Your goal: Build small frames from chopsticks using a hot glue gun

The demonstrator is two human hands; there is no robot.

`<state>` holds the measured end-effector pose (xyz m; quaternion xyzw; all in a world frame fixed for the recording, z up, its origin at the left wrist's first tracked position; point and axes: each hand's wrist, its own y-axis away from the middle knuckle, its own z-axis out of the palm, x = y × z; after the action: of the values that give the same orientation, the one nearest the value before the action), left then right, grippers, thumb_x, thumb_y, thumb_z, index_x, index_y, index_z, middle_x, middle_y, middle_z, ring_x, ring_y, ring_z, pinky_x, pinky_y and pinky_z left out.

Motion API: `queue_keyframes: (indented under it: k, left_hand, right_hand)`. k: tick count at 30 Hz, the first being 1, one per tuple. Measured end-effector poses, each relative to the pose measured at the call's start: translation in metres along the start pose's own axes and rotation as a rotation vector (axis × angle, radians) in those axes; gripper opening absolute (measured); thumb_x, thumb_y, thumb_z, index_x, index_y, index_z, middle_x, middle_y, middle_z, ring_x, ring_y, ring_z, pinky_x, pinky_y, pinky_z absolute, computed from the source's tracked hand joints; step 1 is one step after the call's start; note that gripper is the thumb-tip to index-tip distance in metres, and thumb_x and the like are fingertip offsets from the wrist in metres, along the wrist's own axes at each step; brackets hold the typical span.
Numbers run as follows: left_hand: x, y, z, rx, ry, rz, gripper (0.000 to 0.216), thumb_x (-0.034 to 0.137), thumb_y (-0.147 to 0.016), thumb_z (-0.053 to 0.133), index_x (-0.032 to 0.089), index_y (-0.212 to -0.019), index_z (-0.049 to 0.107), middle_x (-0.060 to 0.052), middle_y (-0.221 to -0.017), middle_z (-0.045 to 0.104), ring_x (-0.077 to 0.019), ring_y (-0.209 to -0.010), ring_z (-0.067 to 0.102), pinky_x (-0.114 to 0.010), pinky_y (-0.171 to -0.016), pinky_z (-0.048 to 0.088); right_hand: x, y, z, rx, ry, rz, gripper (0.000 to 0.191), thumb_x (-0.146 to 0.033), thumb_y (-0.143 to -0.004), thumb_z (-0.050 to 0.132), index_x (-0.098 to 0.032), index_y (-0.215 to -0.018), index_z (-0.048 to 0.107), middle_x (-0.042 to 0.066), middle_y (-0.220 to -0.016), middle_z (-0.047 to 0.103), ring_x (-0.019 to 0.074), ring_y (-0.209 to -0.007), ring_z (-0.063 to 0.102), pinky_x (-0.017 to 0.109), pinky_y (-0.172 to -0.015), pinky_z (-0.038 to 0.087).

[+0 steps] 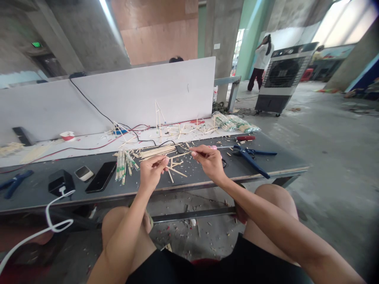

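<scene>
My left hand (153, 170) is closed in a pinch on a small frame of thin wooden sticks (177, 170), whose legs point down and to the right above the dark bench. From these fingers one stick (179, 156) runs right to the fingertips of my right hand (209, 161), also pinched, seemingly at that stick's end. What exactly lies between the right fingertips is small and partly hidden. Behind the hands is a pile of loose wooden sticks (158, 151). Bundles of wrapped sticks (122, 165) lie left of my left hand.
Blue-handled pliers (251, 159) and a red-handled tool (245, 138) lie at right. At left are a phone (101, 176), a black charger (61, 182) and another blue tool (15, 183). Packed sticks (235, 122) lie behind. A person (262, 59) stands near an air cooler (281, 79).
</scene>
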<state>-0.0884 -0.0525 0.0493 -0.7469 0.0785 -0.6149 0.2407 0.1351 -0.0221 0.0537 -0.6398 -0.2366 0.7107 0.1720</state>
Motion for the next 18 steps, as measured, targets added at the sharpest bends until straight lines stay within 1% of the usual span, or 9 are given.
queue_keyframes:
  k: [6, 11, 18]
  left_hand:
    - [0.0001, -0.0001, 0.0003, 0.005, 0.010, -0.008, 0.025, 0.037, -0.076, 0.081, 0.015, -0.088, 0.080, -0.005, -0.072, 0.073, -0.0138, -0.050, 0.063, -0.023, -0.044, 0.046]
    - [0.0005, 0.0001, 0.0007, 0.008, 0.012, -0.011, 0.027, 0.039, -0.076, 0.080, 0.015, -0.088, 0.080, -0.004, -0.072, 0.073, -0.0143, -0.051, 0.063, -0.023, -0.044, 0.046]
    - [0.0007, 0.0000, 0.0002, -0.001, -0.004, -0.002, 0.028, 0.041, -0.076, 0.080, 0.015, -0.089, 0.080, -0.004, -0.068, 0.072, -0.0150, -0.050, 0.063, -0.024, -0.045, 0.046]
  right_hand:
    - [-0.0006, -0.0002, 0.0003, -0.003, 0.006, 0.021, 0.018, -0.036, -0.083, 0.072, -0.024, -0.094, 0.081, 0.002, -0.074, 0.064, 0.0133, -0.064, 0.051, 0.030, -0.058, 0.043]
    - [-0.0014, -0.0002, -0.0001, 0.000, -0.006, 0.005, 0.017, -0.034, -0.083, 0.072, -0.024, -0.093, 0.081, 0.002, -0.073, 0.064, 0.0130, -0.063, 0.051, 0.030, -0.057, 0.042]
    - [-0.0003, -0.0005, 0.0000, 0.003, 0.000, 0.017, 0.019, -0.038, -0.082, 0.073, -0.024, -0.093, 0.081, 0.002, -0.074, 0.065, 0.0134, -0.064, 0.052, 0.030, -0.057, 0.043]
